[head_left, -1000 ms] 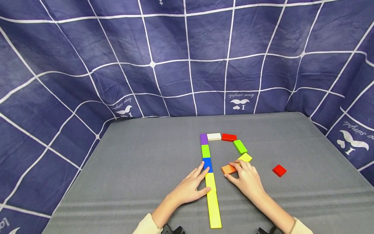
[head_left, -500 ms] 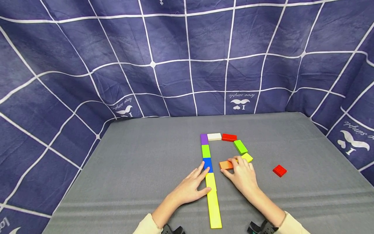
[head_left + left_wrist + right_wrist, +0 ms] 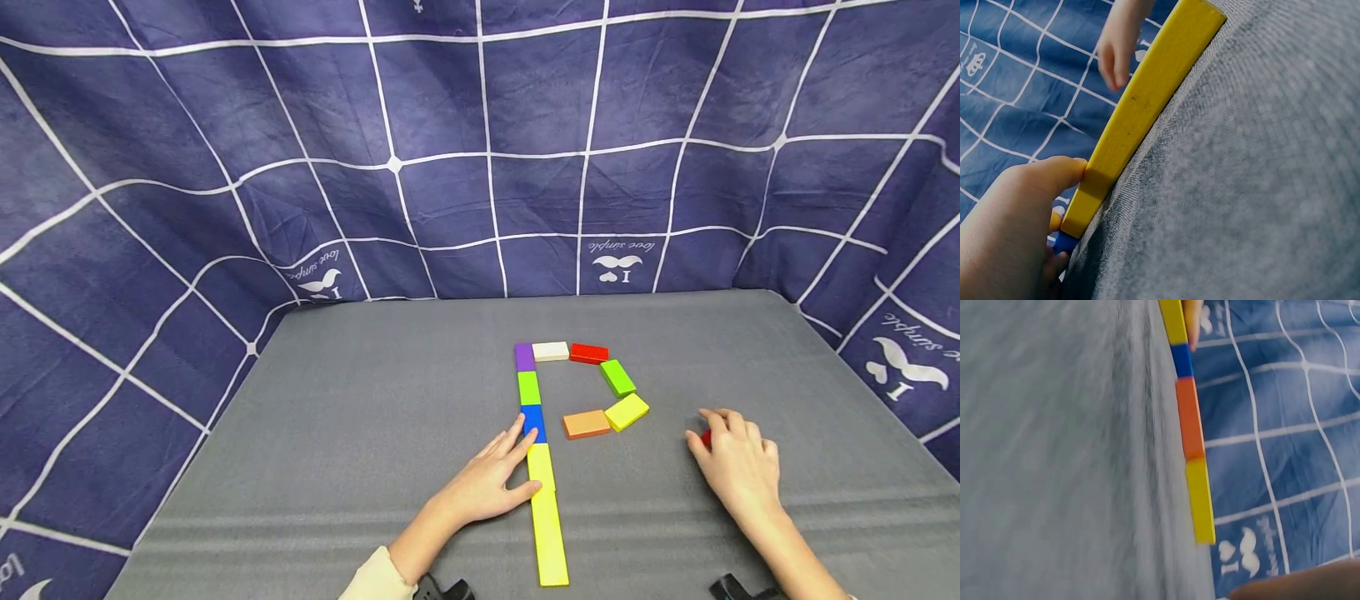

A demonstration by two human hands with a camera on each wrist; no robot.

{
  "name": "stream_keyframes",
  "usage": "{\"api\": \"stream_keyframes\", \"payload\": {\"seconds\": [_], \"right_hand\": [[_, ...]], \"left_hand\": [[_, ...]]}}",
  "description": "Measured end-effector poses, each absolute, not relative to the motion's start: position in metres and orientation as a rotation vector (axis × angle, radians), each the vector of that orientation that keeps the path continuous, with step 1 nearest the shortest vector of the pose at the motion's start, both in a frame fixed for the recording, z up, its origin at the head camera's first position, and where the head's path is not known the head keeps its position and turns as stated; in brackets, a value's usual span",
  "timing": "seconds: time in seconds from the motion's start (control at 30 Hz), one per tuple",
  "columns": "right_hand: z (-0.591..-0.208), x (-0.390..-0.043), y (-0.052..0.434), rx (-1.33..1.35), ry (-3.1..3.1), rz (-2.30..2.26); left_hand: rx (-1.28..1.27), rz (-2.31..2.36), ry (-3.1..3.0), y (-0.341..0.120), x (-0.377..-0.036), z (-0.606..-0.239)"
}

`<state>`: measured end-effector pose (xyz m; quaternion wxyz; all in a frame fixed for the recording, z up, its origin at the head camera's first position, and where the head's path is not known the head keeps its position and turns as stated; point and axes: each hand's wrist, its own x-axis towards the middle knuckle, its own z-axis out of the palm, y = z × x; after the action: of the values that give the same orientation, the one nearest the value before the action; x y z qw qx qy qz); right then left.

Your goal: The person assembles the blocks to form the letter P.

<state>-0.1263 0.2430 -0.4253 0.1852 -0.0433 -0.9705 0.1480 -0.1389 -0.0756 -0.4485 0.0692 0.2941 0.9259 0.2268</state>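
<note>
On the blue block (image 3: 532, 421) and the shorter yellow block (image 3: 540, 467) rest the spread fingers of my left hand (image 3: 487, 479). Its thumb touches the side of the row near the long yellow block (image 3: 550, 537), also seen in the left wrist view (image 3: 1141, 112). Farther right, my right hand (image 3: 738, 462) is over a small red block (image 3: 706, 438), thumb and fingers apart; most of that block is hidden beneath the hand. Between the hands lie an orange block (image 3: 587, 424) and a yellow block (image 3: 627, 412), end to end. The orange block stands apart from the blue one.
Purple (image 3: 524, 357) and green (image 3: 528, 387) blocks continue the straight row. A white block (image 3: 551, 351), a red block (image 3: 589, 353) and a green block (image 3: 617, 377) form a curve to its right. Behind the grey table (image 3: 375, 400) hangs a blue grid-patterned cloth (image 3: 435, 100).
My right hand has let go of the orange block, which was shifted slightly left and straightened, and has moved right over the small red block. The left hand stays put.
</note>
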Motion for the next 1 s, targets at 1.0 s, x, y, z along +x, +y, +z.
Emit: {"api": "stream_keyframes", "payload": {"seconds": [1.0], "right_hand": [[-0.439,-0.103,0.158,0.554,-2.550,0.475]], "left_hand": [[0.868,0.678,2.791,-0.075,-0.139,-0.449]]}}
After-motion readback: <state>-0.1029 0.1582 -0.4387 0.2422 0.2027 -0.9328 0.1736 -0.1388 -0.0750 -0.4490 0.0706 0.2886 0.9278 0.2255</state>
